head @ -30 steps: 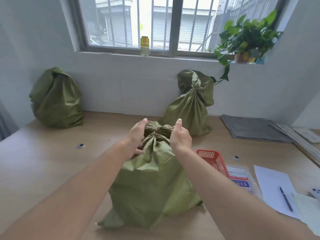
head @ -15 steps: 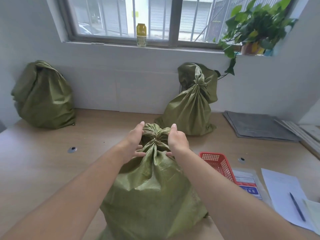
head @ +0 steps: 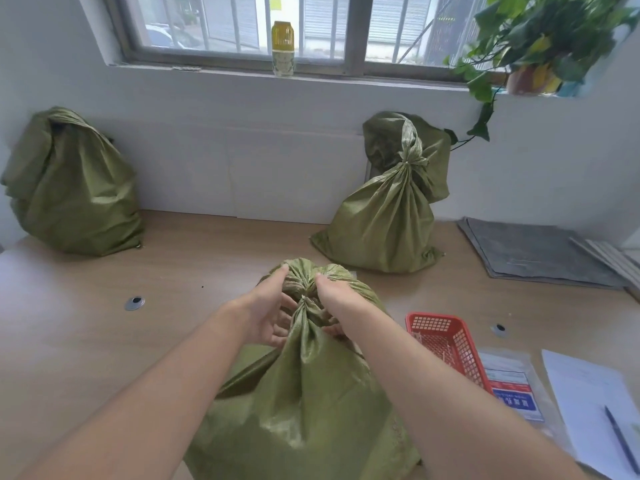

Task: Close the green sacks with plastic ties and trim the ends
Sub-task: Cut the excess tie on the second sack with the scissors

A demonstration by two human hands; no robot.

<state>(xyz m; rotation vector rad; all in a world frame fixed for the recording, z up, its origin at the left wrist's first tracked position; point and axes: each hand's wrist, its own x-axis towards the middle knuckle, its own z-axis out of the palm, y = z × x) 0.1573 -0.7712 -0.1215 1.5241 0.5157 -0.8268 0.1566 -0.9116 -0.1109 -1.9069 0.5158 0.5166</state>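
A green woven sack [head: 304,403] stands on the wooden table right in front of me, its neck gathered into a tight bunch. My left hand [head: 268,311] and my right hand [head: 337,303] grip that neck from either side, thumbs on the ruffled top. A pale tie [head: 303,299] shows at the pinch between them. A second green sack [head: 391,216], tied at its neck, leans on the wall at the back right. A third green sack [head: 69,188] sits at the back left, top folded over.
A red mesh basket [head: 443,337] lies right of the near sack, beside a plastic packet [head: 512,389], paper sheets with a pen [head: 620,434]. Grey mats [head: 533,251] lie at the back right. A can [head: 283,48] and a potted plant [head: 533,39] occupy the windowsill.
The view has dropped and closed in on the near sack. Both hands slid lower around its neck, fingers curling in under the bunched top.
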